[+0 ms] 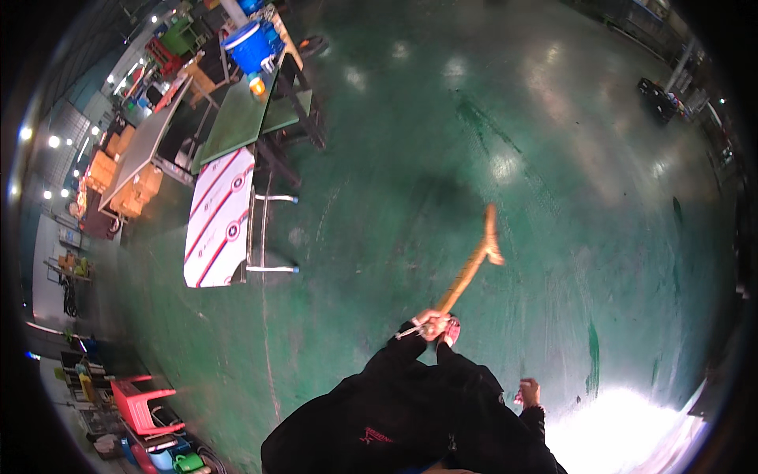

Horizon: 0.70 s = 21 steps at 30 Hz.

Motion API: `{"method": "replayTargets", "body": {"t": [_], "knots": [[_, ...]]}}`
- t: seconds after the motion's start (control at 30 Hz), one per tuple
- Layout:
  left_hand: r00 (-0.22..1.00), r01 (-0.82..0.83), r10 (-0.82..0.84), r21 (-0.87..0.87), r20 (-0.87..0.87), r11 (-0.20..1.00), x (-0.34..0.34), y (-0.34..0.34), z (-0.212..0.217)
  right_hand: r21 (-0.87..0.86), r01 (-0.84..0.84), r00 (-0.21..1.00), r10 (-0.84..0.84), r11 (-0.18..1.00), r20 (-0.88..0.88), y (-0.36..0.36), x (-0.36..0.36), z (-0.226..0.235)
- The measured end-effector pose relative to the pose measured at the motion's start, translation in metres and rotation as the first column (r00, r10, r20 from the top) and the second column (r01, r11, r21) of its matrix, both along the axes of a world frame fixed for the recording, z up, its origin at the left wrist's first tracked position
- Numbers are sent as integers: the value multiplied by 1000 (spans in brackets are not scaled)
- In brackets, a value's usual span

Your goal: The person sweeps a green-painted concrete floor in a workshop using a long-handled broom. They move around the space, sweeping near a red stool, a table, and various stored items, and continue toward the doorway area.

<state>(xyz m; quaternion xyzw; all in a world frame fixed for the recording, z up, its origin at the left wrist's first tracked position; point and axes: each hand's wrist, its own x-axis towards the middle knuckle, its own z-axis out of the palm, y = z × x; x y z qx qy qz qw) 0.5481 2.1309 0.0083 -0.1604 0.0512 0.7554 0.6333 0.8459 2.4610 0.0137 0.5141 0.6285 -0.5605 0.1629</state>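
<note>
My left hand (pixel 431 325), ahead of my body, is closed round the lower end of a long yellow-brown stick with a forked, T-like far end (pixel 466 272). The stick slants up and to the right above the green floor, its forked end away from me. A thin pale strip (pixel 407 332) sticks out to the left at the same hand; I cannot tell what it is. My right hand (pixel 530 393) hangs low at my right side, apart from the stick. Its fingers are curled in, and whatever may be inside them is hidden.
To the left stands a table with a white, red-striped top (pixel 217 225), beside a green-topped table (pixel 237 118). A blue drum (pixel 251 46) is behind them. A red plastic stool (pixel 142 403) stands at lower left. Bright light falls on the floor (pixel 616 430) at lower right.
</note>
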Motion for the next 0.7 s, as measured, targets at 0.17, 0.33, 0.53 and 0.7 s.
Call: {"method": "replayTargets", "body": {"t": [0.17, 0.33, 0.53, 0.7], "knots": [[974, -173, 51, -579, -221, 797, -21, -53, 34, 50, 16, 970, -3, 999, -243, 40, -108, 56], [930, -254, 368, -751, -15, 609, -59, -110, 20, 24, 244, 959, -237, 970, -154, 69, -72, 30], [712, -447, 76, -367, -698, 816, -165, -139, -38, 94, 428, 882, -438, 899, 173, 30, 55, -25], [878, -90, -79, -325, -473, 942, -183, -9, -66, -63, 719, 680, -683, 692, 266, -24, 70, -8]]}}
